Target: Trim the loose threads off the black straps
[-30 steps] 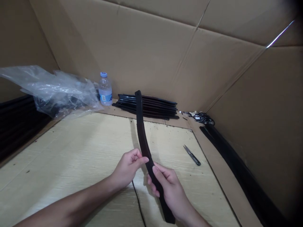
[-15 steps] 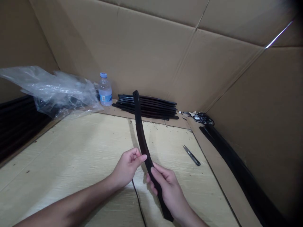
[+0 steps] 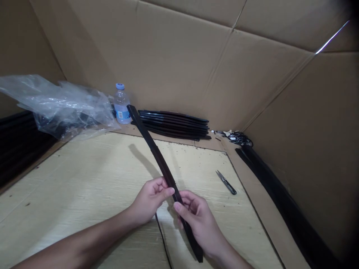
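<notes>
A long dark strip slants over the pale board, its far end up and to the left. My right hand is wrapped round its lower part, thumb on top. Just above, my left hand is closed, with thumb and finger pinched at the strip's left edge. A thin black cord hangs below my left hand and runs to the bottom of the view. The fingertips behind the strip are partly hidden. Small thread snips lie on the board to the right.
Dark strips are stacked at the back, beside a water bottle and a crumpled plastic bag. A black cord tangle sits back right. Long dark pieces line both sides. Cardboard walls enclose the board.
The strip's far end has swung to the left, so the strip slants more. Both hands stay on it, close together. The view has shifted slightly.
</notes>
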`<state>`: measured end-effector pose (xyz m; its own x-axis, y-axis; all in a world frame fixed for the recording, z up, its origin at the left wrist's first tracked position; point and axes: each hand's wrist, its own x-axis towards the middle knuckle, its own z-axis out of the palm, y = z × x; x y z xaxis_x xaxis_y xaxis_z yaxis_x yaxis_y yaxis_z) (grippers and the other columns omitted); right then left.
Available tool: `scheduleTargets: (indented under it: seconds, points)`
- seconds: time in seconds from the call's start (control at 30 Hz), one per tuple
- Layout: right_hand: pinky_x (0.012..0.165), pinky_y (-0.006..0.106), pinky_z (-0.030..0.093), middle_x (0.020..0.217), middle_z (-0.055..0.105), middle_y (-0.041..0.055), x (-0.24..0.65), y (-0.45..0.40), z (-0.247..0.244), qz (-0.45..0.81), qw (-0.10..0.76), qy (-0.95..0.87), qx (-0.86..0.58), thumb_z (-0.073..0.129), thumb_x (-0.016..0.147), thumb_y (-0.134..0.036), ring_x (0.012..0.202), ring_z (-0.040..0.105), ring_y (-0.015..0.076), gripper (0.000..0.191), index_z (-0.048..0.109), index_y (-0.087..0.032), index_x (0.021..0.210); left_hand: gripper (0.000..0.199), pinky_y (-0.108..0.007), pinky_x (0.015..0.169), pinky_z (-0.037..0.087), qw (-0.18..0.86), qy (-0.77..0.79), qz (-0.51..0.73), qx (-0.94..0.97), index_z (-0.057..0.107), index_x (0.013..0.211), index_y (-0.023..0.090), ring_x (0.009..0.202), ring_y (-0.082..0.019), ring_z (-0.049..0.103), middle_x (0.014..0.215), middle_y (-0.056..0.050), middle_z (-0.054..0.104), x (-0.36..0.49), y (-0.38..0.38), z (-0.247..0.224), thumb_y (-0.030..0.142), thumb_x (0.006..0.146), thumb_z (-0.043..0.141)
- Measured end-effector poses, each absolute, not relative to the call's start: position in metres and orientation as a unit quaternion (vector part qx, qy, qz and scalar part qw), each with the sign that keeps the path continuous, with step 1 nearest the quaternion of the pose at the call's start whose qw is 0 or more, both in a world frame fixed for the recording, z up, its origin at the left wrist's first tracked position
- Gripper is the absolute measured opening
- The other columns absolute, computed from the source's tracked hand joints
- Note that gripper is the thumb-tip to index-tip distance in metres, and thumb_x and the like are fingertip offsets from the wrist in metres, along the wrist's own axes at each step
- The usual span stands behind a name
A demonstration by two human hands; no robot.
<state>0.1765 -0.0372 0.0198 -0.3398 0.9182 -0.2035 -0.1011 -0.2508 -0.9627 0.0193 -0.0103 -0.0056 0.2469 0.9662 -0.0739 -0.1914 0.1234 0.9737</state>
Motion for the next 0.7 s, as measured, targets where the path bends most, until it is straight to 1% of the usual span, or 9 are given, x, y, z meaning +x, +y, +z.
scheduleTargets:
  seconds: [0.07, 0.17, 0.23, 0.3, 0.37, 0.43, 0.57, 0.7]
  points:
    - [0.046, 0.018, 0.041, 0.068, 0.054, -0.0028, 0.1765, -0.0368, 0.0187, 0.671, 0.390, -0.470, -0.420, 0.067, 0.077, -0.033, 0.051, 0.047, 0.0058, 0.026, 0.055, -0.016, 0.092, 0.033, -0.018, 0.039, 0.017, 0.655, 0.400, 0.451, 0.456, 0.044, 0.065, 0.016, 0.038, -0.003, 0.022, 0.046, 0.009, 0.033, 0.0192, -0.0096, -0.0055, 0.039, 0.076, 0.064]
    - [0.045, 0.019, 0.044, 0.068, 0.059, -0.0019, 0.1759, -0.0380, 0.0177, 0.688, 0.389, -0.454, -0.411, 0.070, 0.074, -0.033, 0.052, 0.052, 0.0082, 0.032, 0.047, -0.018, 0.090, 0.036, -0.018, 0.037, 0.013, 0.679, 0.395, 0.439, 0.437, 0.041, 0.063, 0.017, 0.035, -0.003, 0.019, 0.042, 0.011, 0.030, 0.0185, -0.0090, -0.0067, 0.042, 0.075, 0.064]
    - [0.038, 0.017, 0.042, 0.066, 0.061, -0.0019, 0.1755, -0.0394, 0.0174, 0.697, 0.381, -0.442, -0.417, 0.067, 0.076, -0.036, 0.045, 0.050, 0.0074, 0.033, 0.044, -0.019, 0.092, 0.035, -0.018, 0.038, 0.014, 0.674, 0.395, 0.433, 0.450, 0.042, 0.064, 0.017, 0.036, -0.003, 0.020, 0.042, 0.010, 0.031, 0.0178, -0.0092, -0.0083, 0.042, 0.075, 0.064]
    - [0.032, 0.015, 0.036, 0.060, 0.060, -0.0028, 0.1754, -0.0399, 0.0174, 0.701, 0.373, -0.433, -0.427, 0.060, 0.080, -0.042, 0.037, 0.045, 0.0060, 0.030, 0.044, -0.020, 0.092, 0.035, -0.018, 0.039, 0.016, 0.660, 0.397, 0.427, 0.475, 0.044, 0.064, 0.016, 0.037, -0.003, 0.022, 0.044, 0.010, 0.031, 0.0172, -0.0101, -0.0096, 0.042, 0.077, 0.063]
    - [0.028, 0.013, 0.033, 0.054, 0.057, -0.0035, 0.1755, -0.0392, 0.0179, 0.700, 0.365, -0.429, -0.439, 0.052, 0.084, -0.047, 0.032, 0.043, 0.0056, 0.030, 0.045, -0.018, 0.086, 0.034, -0.019, 0.041, 0.018, 0.651, 0.396, 0.419, 0.493, 0.045, 0.064, 0.015, 0.039, -0.003, 0.023, 0.045, 0.009, 0.031, 0.0171, -0.0114, -0.0096, 0.041, 0.078, 0.062]
    - [0.026, 0.013, 0.032, 0.050, 0.055, -0.0036, 0.1757, -0.0380, 0.0187, 0.698, 0.355, -0.424, -0.455, 0.047, 0.086, -0.051, 0.030, 0.042, 0.0056, 0.033, 0.046, -0.018, 0.080, 0.034, -0.019, 0.042, 0.019, 0.649, 0.394, 0.415, 0.501, 0.045, 0.065, 0.015, 0.040, -0.004, 0.024, 0.047, 0.009, 0.031, 0.0176, -0.0129, -0.0083, 0.041, 0.078, 0.062]
    - [0.023, 0.013, 0.031, 0.046, 0.053, -0.0048, 0.1755, -0.0372, 0.0200, 0.702, 0.338, -0.411, -0.473, 0.046, 0.084, -0.054, 0.027, 0.041, 0.0065, 0.037, 0.045, -0.019, 0.075, 0.033, -0.019, 0.044, 0.022, 0.659, 0.389, 0.404, 0.502, 0.047, 0.065, 0.014, 0.044, -0.004, 0.027, 0.051, 0.007, 0.036, 0.0200, -0.0162, -0.0039, 0.041, 0.077, 0.063]
    - [0.022, 0.014, 0.031, 0.044, 0.052, -0.0057, 0.1749, -0.0381, 0.0215, 0.706, 0.323, -0.402, -0.486, 0.047, 0.083, -0.054, 0.026, 0.041, 0.0073, 0.036, 0.044, -0.019, 0.074, 0.033, -0.019, 0.048, 0.027, 0.663, 0.402, 0.398, 0.490, 0.050, 0.066, 0.013, 0.050, -0.006, 0.038, 0.057, 0.004, 0.046, 0.0228, -0.0188, -0.0003, 0.040, 0.074, 0.066]
